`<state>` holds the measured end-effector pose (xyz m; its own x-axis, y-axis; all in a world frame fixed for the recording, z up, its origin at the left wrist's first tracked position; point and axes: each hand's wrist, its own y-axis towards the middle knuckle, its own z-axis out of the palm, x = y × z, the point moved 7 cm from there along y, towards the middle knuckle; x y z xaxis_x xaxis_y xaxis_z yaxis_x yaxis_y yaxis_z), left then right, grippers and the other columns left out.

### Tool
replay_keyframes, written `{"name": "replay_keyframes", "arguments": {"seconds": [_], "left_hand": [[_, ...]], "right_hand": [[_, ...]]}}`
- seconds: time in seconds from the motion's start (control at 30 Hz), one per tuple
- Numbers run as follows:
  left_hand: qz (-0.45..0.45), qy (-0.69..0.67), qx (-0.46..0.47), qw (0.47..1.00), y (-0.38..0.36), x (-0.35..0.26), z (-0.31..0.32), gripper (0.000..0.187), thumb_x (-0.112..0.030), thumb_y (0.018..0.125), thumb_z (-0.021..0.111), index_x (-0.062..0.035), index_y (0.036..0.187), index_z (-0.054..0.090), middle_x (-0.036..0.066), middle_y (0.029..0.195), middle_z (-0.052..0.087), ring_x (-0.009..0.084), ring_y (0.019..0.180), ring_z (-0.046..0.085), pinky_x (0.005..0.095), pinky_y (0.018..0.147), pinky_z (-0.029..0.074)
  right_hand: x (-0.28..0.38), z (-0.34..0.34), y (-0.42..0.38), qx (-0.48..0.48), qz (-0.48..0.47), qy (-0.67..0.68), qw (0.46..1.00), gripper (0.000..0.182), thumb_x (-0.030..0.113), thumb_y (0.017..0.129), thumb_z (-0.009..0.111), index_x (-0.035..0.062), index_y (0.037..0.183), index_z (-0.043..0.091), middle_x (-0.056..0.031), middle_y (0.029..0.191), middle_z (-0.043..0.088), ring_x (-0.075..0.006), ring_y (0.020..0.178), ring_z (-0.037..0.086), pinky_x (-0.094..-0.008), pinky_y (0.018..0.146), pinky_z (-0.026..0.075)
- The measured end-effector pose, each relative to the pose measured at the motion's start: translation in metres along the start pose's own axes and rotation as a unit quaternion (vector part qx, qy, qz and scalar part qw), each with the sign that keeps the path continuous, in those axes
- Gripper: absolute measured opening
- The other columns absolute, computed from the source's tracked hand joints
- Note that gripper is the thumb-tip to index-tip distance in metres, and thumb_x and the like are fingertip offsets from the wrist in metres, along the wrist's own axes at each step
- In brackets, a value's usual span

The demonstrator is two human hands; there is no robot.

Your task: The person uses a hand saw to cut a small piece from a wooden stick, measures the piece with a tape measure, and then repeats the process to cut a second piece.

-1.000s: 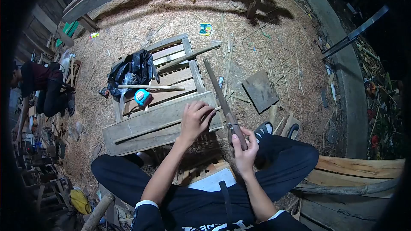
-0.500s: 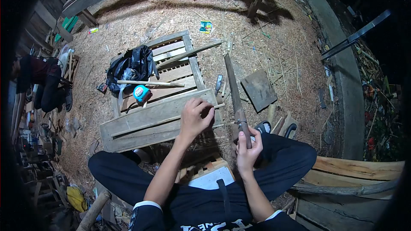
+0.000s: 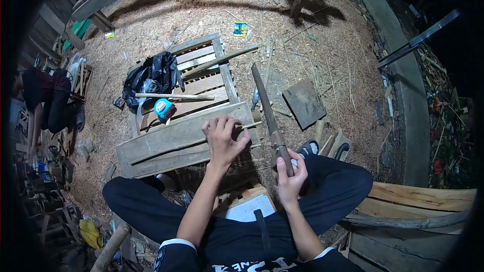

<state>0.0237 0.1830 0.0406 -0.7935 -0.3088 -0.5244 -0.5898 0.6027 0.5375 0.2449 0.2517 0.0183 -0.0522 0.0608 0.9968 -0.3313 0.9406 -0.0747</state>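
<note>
A thin wooden stick (image 3: 169,149) lies slantwise along a flat plank (image 3: 146,143) in front of me. My left hand (image 3: 224,138) is on the stick near its right end, thumb on the near side and fingers bent over it; a short tip shows past the hand. In my right hand (image 3: 291,174) is the wooden handle of a machete (image 3: 266,100), its long dark blade pointing up and slightly left. The blade stands just right of the plank and stick, apart from my left hand.
Under the plank's far side lies a slatted wooden frame (image 3: 225,70) bearing a black plastic bag (image 3: 156,73), a turquoise tape measure (image 3: 162,108) and loose sticks. A square board (image 3: 304,105) lies to the right. Another person (image 3: 48,93) crouches at far left. Wood shavings cover the ground.
The machete's blade has tilted left, nearer the plank. My left hand has shifted slightly left along the stick, and its fingers have spread more. The person at left has lowered an arm.
</note>
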Motion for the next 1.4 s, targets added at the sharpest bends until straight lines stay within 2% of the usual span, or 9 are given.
{"name": "replay_keyframes", "arguments": {"seconds": [0.8, 0.87, 1.0, 1.07, 1.1, 1.17, 1.2, 1.27, 1.4], "left_hand": [[0.005, 0.002, 0.025, 1.0, -0.001, 0.011, 0.004, 0.014, -0.027, 0.076, 0.086, -0.0175, 0.082, 0.078, -0.001, 0.093, 0.069, 0.0203, 0.097, 0.06, 0.0431, 0.098, 0.031], [0.002, 0.004, 0.022, 1.0, -0.001, 0.01, 0.005, 0.013, -0.025, 0.076, 0.086, -0.0171, 0.083, 0.079, -0.001, 0.092, 0.07, 0.0204, 0.096, 0.061, 0.0427, 0.1, 0.031], [0.003, 0.009, 0.024, 1.0, -0.002, 0.008, 0.005, 0.013, -0.026, 0.077, 0.086, -0.0165, 0.083, 0.078, 0.0, 0.091, 0.069, 0.0206, 0.097, 0.061, 0.0429, 0.099, 0.031], [0.003, 0.009, 0.02, 1.0, 0.0, 0.006, 0.004, 0.015, -0.027, 0.077, 0.086, -0.0159, 0.082, 0.076, 0.001, 0.09, 0.068, 0.0214, 0.097, 0.061, 0.0433, 0.099, 0.032], [0.003, 0.01, 0.019, 1.0, 0.0, 0.006, 0.004, 0.015, -0.027, 0.077, 0.086, -0.0159, 0.082, 0.076, 0.001, 0.09, 0.068, 0.0214, 0.097, 0.061, 0.0433, 0.099, 0.032], [-0.011, 0.012, 0.028, 0.999, 0.002, 0.008, 0.008, 0.018, -0.029, 0.076, 0.085, -0.0153, 0.08, 0.074, 0.001, 0.089, 0.067, 0.0228, 0.097, 0.061, 0.0435, 0.097, 0.033], [-0.012, 0.011, 0.028, 0.999, 0.003, 0.005, 0.009, 0.018, -0.029, 0.076, 0.085, -0.0153, 0.08, 0.074, 0.001, 0.089, 0.067, 0.0228, 0.097, 0.061, 0.0435, 0.097, 0.033], [-0.036, 0.023, 0.041, 0.998, 0.005, 0.002, 0.012, 0.019, -0.03, 0.076, 0.085, -0.0149, 0.079, 0.073, 0.001, 0.088, 0.066, 0.024, 0.095, 0.06, 0.0435, 0.095, 0.034], [-0.03, -0.009, 0.023, 0.999, 0.004, 0.002, 0.017, 0.018, -0.029, 0.076, 0.085, -0.0148, 0.08, 0.073, 0.001, 0.087, 0.065, 0.024, 0.093, 0.06, 0.0432, 0.093, 0.034]], "right_hand": [[-0.003, 0.008, -0.004, 0.037, 0.009, 0.022, 0.999, 0.031, 0.014, 0.103, 0.071, 0.001, 0.127, 0.057, 0.0018, 0.073, 0.062, -0.0035, 0.054, 0.053, -0.0212, 0.048, 0.038], [-0.002, 0.008, -0.006, 0.027, 0.048, 0.036, 0.998, 0.034, 0.013, 0.102, 0.072, -0.0054, 0.128, 0.061, -0.0072, 0.105, 0.072, -0.0052, 0.082, 0.064, -0.0202, 0.068, 0.05], [-0.009, 0.008, -0.007, 0.023, 0.071, 0.028, 0.997, 0.035, 0.014, 0.101, 0.072, -0.0058, 0.128, 0.061, -0.0077, 0.107, 0.072, -0.0065, 0.086, 0.066, -0.0211, 0.07, 0.052], [-0.012, 0.009, -0.006, 0.017, 0.016, 0.02, 1.0, 0.03, 0.014, 0.103, 0.071, 0.0021, 0.127, 0.057, 0.0032, 0.069, 0.061, -0.0022, 0.05, 0.05, -0.0207, 0.045, 0.035], [-0.008, 0.01, -0.006, 0.019, 0.016, 0.02, 1.0, 0.03, 0.014, 0.103, 0.071, 0.0021, 0.127, 0.057, 0.0032, 0.069, 0.061, -0.0022, 0.05, 0.05, -0.0207, 0.045, 0.035], [-0.004, 0.01, -0.008, 0.015, 0.044, 0.016, 0.999, 0.035, 0.014, 0.101, 0.073, -0.0066, 0.128, 0.061, -0.0093, 0.109, 0.072, -0.0086, 0.09, 0.068, -0.0227, 0.075, 0.054], [-0.009, 0.009, -0.007, 0.015, 0.044, 0.014, 0.999, 0.035, 0.014, 0.101, 0.073, -0.0066, 0.128, 0.061, -0.0093, 0.109, 0.072, -0.0086, 0.09, 0.068, -0.0227, 0.075, 0.054], [-0.015, 0.008, -0.006, 0.018, -0.024, -0.008, 1.0, 0.03, 0.013, 0.103, 0.071, 0.0024, 0.127, 0.058, 0.0026, 0.071, 0.061, -0.0023, 0.052, 0.051, -0.0205, 0.046, 0.035], [-0.004, 0.004, -0.009, 0.005, 0.005, 0.002, 1.0, 0.03, 0.013, 0.103, 0.071, 0.0021, 0.128, 0.057, 0.0022, 0.071, 0.061, -0.0023, 0.053, 0.051, -0.0206, 0.047, 0.036]]}}
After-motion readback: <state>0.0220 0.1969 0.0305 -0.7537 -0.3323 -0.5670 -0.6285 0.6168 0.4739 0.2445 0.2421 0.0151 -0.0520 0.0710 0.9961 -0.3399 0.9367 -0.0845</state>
